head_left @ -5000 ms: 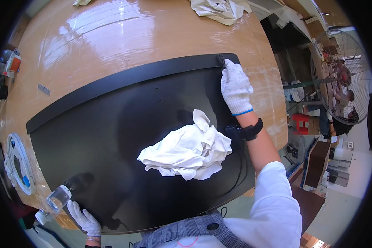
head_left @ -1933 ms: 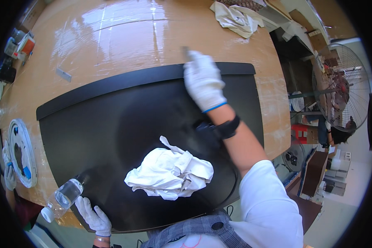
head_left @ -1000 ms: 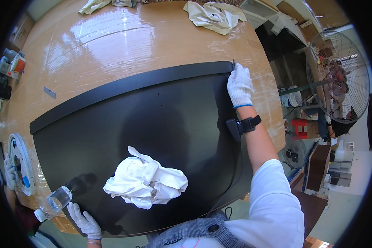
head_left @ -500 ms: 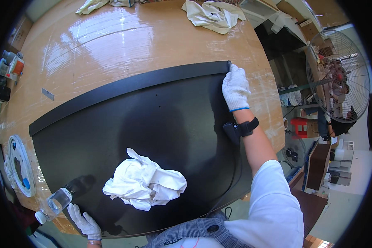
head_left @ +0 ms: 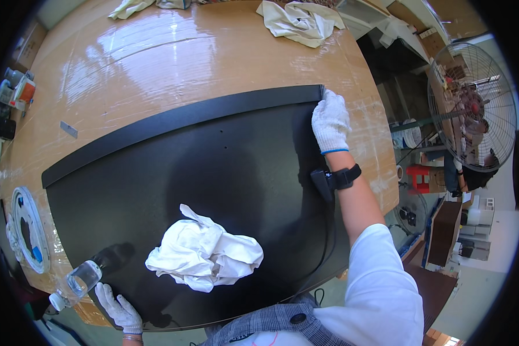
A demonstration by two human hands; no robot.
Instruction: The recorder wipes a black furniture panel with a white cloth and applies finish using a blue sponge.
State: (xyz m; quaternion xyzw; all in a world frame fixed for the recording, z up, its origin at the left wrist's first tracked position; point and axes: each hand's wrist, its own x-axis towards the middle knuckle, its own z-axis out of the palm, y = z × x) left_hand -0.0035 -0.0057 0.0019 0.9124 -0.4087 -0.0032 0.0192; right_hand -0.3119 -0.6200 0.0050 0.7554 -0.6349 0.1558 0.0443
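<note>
Black panel [head_left: 219,184], one: in my view, flat on the wrapped tabletop [head_left: 230,63]. Left hand [head_left: 120,308], gloved: fingers apart, resting at the panel's near-left corner, beside a clear bottle [head_left: 82,277]. Right hand [head_left: 331,122], gloved: at the far-right corner; whether its fingers are clamped, I cannot tell. White cloth [head_left: 205,254]: crumpled, lying on the panel.

I have bare right forearm [head_left: 358,202] stretched forward and right of grey plaid apron [head_left: 265,324], black strapped wrist device [head_left: 343,177] on. Blue-cuffed, white-knit-gloved right hand [head_left: 331,122]: fingers bunched, grip hidden from me. My white-knit-gloved left hand [head_left: 119,309] left of apron, palm down, fingers loosely spread.
</note>
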